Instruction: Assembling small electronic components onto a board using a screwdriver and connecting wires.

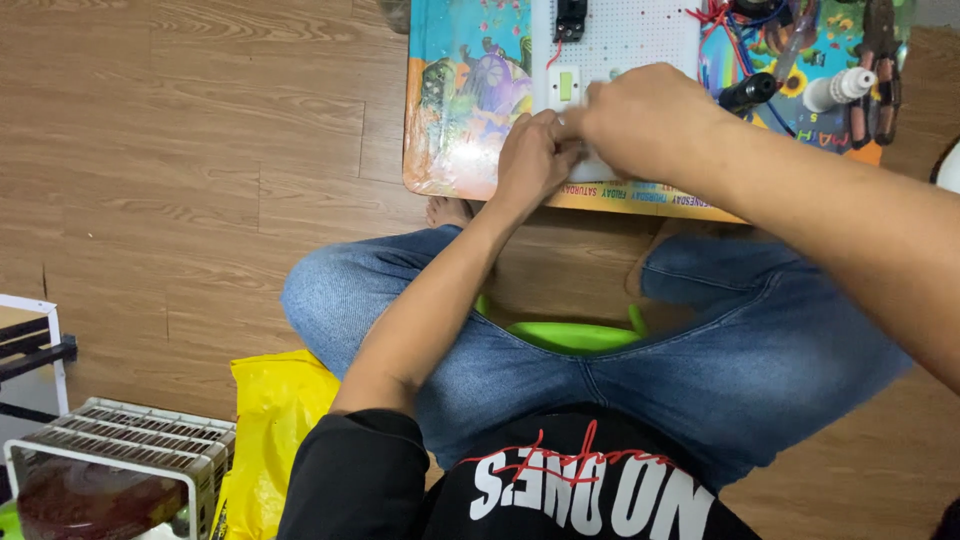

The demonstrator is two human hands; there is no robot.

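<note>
Both hands meet at the near edge of a white breadboard (640, 40) that lies on a small colourful table (465, 100). My left hand (532, 155) pinches at the board's lower edge, fingers closed on something too small to make out. My right hand (640, 115) covers the same spot from the right, fingers bent down onto the board; what it holds is hidden. A small white switch part with a green button (566, 86) sits on the board just left of my hands. A black component (570, 18) is mounted near the board's top.
Red and blue wires (730, 40), a black cylinder (748, 92), a white bottle (838, 90) and pliers (882, 70) lie on the table's right side. A green stool (570, 335) is under my legs. A yellow bag (275, 420) and a white wire-topped appliance (120, 450) stand at lower left on the wood floor.
</note>
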